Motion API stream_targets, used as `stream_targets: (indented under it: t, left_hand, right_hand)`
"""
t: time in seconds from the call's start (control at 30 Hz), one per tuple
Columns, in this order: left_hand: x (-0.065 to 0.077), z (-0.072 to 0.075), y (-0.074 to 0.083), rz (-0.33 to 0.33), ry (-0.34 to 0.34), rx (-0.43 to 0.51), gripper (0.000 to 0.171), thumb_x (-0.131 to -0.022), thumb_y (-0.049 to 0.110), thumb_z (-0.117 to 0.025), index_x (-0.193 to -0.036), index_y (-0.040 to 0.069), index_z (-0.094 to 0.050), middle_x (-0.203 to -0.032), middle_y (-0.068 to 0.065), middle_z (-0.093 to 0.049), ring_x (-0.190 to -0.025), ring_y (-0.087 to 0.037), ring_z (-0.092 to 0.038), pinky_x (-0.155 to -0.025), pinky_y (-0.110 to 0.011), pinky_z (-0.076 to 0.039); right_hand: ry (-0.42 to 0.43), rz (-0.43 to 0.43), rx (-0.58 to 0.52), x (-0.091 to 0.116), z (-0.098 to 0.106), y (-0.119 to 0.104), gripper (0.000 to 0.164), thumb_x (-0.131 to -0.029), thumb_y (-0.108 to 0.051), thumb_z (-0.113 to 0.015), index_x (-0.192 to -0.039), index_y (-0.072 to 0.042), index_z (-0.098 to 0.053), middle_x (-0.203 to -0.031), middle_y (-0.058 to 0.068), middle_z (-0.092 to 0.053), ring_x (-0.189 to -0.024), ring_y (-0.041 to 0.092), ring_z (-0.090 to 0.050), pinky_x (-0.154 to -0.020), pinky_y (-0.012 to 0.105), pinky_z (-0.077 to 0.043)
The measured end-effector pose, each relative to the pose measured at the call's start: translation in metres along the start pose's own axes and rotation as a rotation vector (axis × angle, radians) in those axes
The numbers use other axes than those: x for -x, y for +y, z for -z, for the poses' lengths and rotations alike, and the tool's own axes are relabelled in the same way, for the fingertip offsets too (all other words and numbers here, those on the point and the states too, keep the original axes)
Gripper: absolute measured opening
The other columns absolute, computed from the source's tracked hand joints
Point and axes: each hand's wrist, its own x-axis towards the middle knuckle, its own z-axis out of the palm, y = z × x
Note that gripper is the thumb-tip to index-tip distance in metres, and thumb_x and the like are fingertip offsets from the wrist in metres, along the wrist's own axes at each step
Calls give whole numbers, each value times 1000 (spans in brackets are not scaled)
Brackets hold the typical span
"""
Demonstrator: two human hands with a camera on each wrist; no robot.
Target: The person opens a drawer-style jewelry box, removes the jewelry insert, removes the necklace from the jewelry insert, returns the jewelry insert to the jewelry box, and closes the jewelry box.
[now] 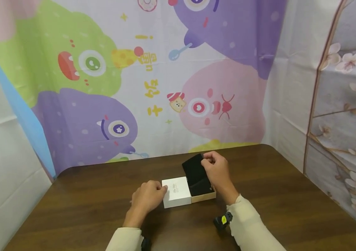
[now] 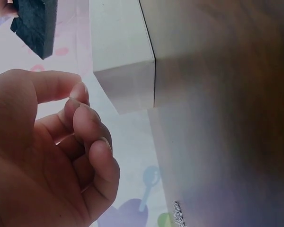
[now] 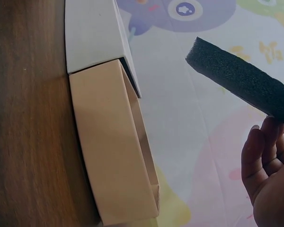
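A white box sleeve point(image 1: 176, 191) with faint printed lettering lies flat on the brown tabletop point(image 1: 102, 188), the left hand point(image 1: 148, 197) just beside it, its tan inner tray point(image 1: 203, 198) projecting from one end, while a black foam sheet point(image 1: 195, 170), pinched by the right hand point(image 1: 218, 171), stands tilted over the tray.

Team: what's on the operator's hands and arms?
Left hand and right hand: no gloves visible. Long cream sleeves on both arms. Black device at the right cuff, with a yellow-green patch; another black device, partly visible, at the left. No cables visible.
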Motion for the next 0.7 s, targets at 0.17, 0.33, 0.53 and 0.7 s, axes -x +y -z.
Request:
stream_targets:
  t: [0.17, 0.33, 0.53, 0.7]
  left_hand:
    - [0, 1, 0, -7, 2, -17, 43, -96, 39, -62, -60, 18, -54, -58, 1, -46, -55, -18, -45, -55, -38, -32]
    - [1, 0, 0, -10, 2, -25, 42, -95, 39, -62, -60, 18, -54, -58, 1, -46, -57, -18, -46, -55, -38, -32]
    - [2, -2, 0, -11, -5, -30, 39, -95, 40, -62, -63, 18, -57, -59, 1, -48, -57, -19, -47, -55, -38, -33]
    - [2, -2, 1, -12, 7, -38, 38, -95, 39, -63, -63, 19, -58, -60, 0, -48, -57, -19, -47, -54, -38, -33]
  right_hand:
    - [17, -8, 25, -2, 3, 1, 14, -86, -4, -64, -98, 0, -71, -78, 6, -60, -69, 20, -53, -65, 28, -44]
    - [35, -11, 50, -2, 6, 4, 14, -86, -4, -64, -98, 0, -71, -78, 7, -61, -70, 21, -53, -66, 29, -44]
    - [34, -35, 69, -3, 7, 7, 14, -86, -6, -64, -97, -1, -71, -78, 7, -61, -69, 20, -53, -65, 30, -44]
    - [53, -36, 69, -6, 8, 8, 13, -86, -7, -65, -96, -1, -71, -78, 7, -62, -70, 20, -54, -65, 30, -44]
